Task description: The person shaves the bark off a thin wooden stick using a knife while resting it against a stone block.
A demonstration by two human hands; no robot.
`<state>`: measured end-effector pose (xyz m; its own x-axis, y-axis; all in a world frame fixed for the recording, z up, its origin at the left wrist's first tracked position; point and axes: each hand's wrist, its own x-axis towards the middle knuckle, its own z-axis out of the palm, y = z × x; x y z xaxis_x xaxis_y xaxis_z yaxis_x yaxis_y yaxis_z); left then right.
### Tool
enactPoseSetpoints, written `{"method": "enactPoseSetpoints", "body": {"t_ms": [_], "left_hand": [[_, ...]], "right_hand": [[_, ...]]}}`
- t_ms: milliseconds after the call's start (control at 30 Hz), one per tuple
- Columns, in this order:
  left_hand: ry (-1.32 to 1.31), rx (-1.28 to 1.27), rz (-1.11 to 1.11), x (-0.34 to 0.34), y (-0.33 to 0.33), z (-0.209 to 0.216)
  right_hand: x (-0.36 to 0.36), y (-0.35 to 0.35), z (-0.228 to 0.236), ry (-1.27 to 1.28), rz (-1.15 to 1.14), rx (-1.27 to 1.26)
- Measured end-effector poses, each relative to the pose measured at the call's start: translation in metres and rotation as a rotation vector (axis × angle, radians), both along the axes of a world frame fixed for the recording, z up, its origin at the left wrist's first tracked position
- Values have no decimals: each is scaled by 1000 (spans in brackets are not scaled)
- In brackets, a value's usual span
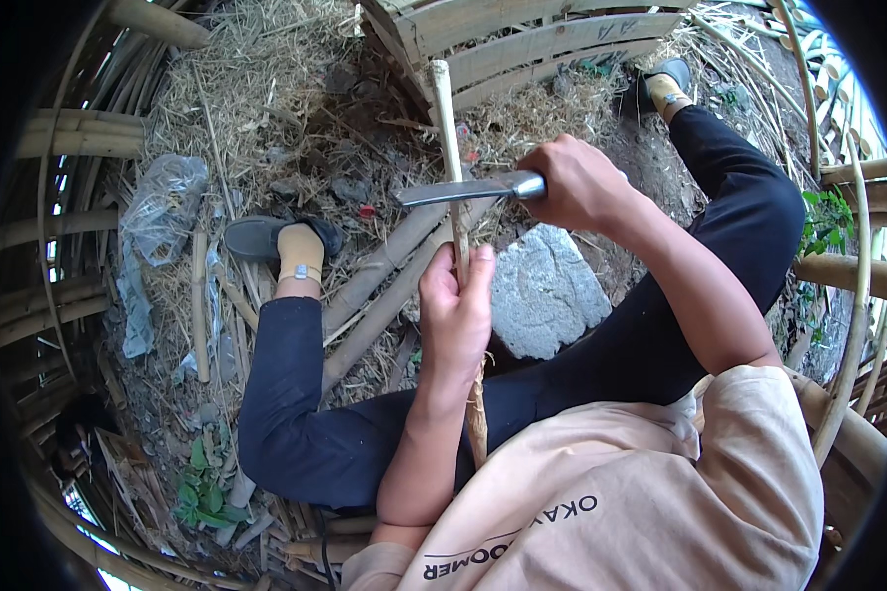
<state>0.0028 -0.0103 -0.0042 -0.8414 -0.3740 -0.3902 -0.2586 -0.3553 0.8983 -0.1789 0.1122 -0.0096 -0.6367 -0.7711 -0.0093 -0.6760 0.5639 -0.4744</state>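
Note:
My left hand (455,310) grips a thin pale bamboo stick (447,138) that stands upright in front of me, its lower end running down past my wrist. My right hand (579,183) holds a knife (463,190) by its metal handle. The blade lies flat across the stick, just above my left hand and touching it. I sit with both legs in dark trousers spread apart, a dark shoe on each foot.
A grey stone block (545,291) lies between my legs. Thick bamboo poles (384,286) rest on straw-strewn ground. A crumpled plastic bag (163,207) sits at left. Bamboo slats (542,44) and curved bamboo strips (857,295) ring the spot.

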Motion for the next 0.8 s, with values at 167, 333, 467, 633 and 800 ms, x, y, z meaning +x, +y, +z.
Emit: {"method": "enactPoseSetpoints", "body": {"t_ms": [167, 333, 467, 633, 800], "left_hand": [[-20, -212, -19, 2, 7, 3], [7, -244, -10, 2, 7, 5], [43, -167, -67, 5, 21, 16], [32, -17, -67, 0, 14, 20], [57, 35, -61, -4, 8, 2]], "right_hand": [[-10, -2, -10, 97, -36, -62], [-16, -5, -10, 207, -58, -141], [-70, 13, -16, 240, -350, -157], [-52, 19, 13, 235, -290, -138], [-19, 16, 11, 193, -117, -57]]}}
